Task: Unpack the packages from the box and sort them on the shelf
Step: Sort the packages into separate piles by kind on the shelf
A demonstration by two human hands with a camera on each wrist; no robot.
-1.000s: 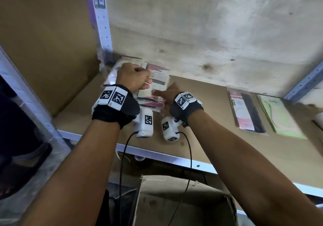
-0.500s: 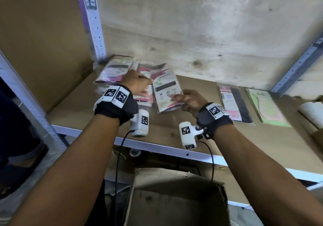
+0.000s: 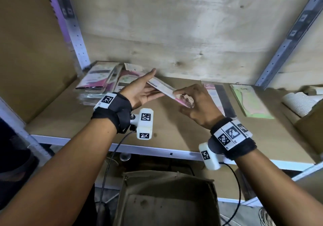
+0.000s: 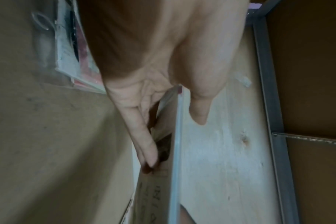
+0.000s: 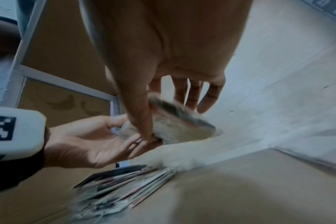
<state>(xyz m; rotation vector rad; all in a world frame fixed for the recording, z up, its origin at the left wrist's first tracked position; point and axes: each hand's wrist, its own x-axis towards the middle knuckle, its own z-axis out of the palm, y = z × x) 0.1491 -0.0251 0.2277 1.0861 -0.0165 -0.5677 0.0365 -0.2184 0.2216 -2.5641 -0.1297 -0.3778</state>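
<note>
A flat pink-and-white package [image 3: 162, 88] hangs edge-on above the shelf board [image 3: 174, 129], between both hands. My right hand [image 3: 195, 106] pinches its near end between thumb and fingers; the right wrist view shows that grip on the package [image 5: 175, 121]. My left hand [image 3: 141, 91] is open, with straight fingers along the far end and the thumb above it. In the left wrist view the package's edge [image 4: 175, 136] runs between thumb and fingers. A stack of similar packages [image 3: 97, 78] lies at the back left of the shelf. The cardboard box [image 3: 166, 199] stands below the shelf.
A pink-and-black package [image 3: 220, 96] and a green one [image 3: 250, 101] lie flat on the right half of the shelf. A white ribbed roll [image 3: 297, 101] and a brown carton [image 3: 311, 126] sit at the far right. A metal upright [image 3: 73, 24] stands behind the stack.
The right hand has turned the package from face-up to edge-on and lifted it. The left hand left the stack and opened against the package's far end.
</note>
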